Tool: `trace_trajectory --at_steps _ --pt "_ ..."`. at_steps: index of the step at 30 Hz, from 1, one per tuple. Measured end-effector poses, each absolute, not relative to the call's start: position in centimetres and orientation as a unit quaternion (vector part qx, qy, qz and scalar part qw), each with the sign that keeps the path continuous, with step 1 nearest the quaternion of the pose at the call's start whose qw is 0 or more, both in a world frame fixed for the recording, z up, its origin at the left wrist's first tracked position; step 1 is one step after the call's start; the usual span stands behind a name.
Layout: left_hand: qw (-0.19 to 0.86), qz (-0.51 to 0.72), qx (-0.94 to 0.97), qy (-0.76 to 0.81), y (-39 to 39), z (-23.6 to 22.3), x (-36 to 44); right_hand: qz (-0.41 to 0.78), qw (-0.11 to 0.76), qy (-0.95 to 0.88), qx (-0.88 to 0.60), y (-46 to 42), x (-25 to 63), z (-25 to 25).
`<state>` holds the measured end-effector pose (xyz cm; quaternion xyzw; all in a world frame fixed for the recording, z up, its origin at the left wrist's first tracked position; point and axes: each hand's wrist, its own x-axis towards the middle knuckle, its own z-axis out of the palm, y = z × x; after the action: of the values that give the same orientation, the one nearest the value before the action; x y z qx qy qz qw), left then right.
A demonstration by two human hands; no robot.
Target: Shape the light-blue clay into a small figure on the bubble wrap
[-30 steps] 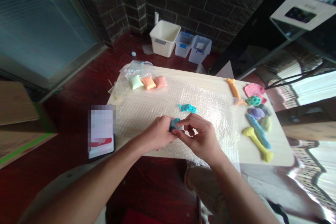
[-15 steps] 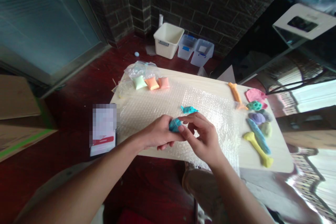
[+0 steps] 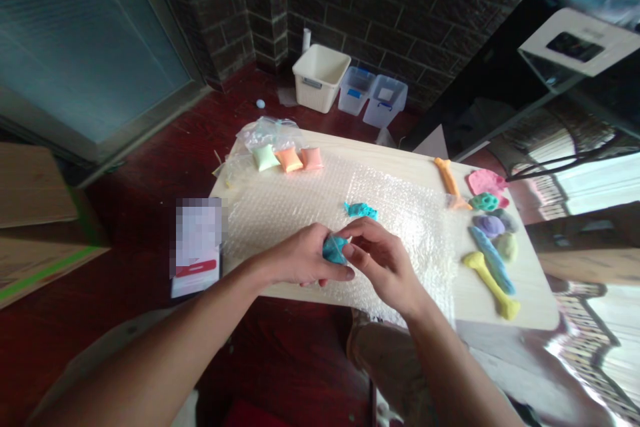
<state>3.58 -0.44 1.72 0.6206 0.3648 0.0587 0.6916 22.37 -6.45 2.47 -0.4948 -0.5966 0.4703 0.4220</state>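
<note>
My left hand (image 3: 307, 255) is closed around a small teal clay packet (image 3: 333, 249) with a shiny clear wrapper. From the other side, my right hand (image 3: 384, 262) pinches the packet's right edge between thumb and fingers. Just beyond my hands, a bright turquoise clay lump (image 3: 361, 211) with a rough surface lies on the bubble wrap (image 3: 280, 203). My fingers hide part of the packet.
Pale green (image 3: 265, 157), orange (image 3: 289, 159) and salmon (image 3: 312, 159) packets lie at the table's far left by a clear plastic bag (image 3: 270, 130). Several shaped clay pieces, including a yellow bone shape (image 3: 493, 285), line the right end. A phone-like screen (image 3: 197, 247) stands left.
The packet has turned in my left hand, showing more of its teal face. My right fingers have shifted slightly along its edge. The whole view has tilted a little.
</note>
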Motion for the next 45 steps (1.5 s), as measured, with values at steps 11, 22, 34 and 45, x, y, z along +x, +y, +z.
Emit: trace_trajectory --at_steps 11,22,34,45 --pt "0.515 0.114 0.741 0.416 -0.6 0.4 3.5 0.510 0.412 -0.579 -0.485 -6.3 22.0 1.4" --pt "0.712 0.230 0.560 0.356 0.3 0.4 3.4 0.472 0.530 -0.412 -0.572 -5.3 23.0 0.8" --pt "0.683 0.274 0.547 0.399 0.1 0.4 4.1 0.437 0.630 -0.315 -0.559 -5.1 22.5 -0.7" --pt "0.715 0.352 0.441 0.413 -0.1 0.7 4.2 0.502 0.591 -0.345 -0.529 -5.0 22.5 0.5"
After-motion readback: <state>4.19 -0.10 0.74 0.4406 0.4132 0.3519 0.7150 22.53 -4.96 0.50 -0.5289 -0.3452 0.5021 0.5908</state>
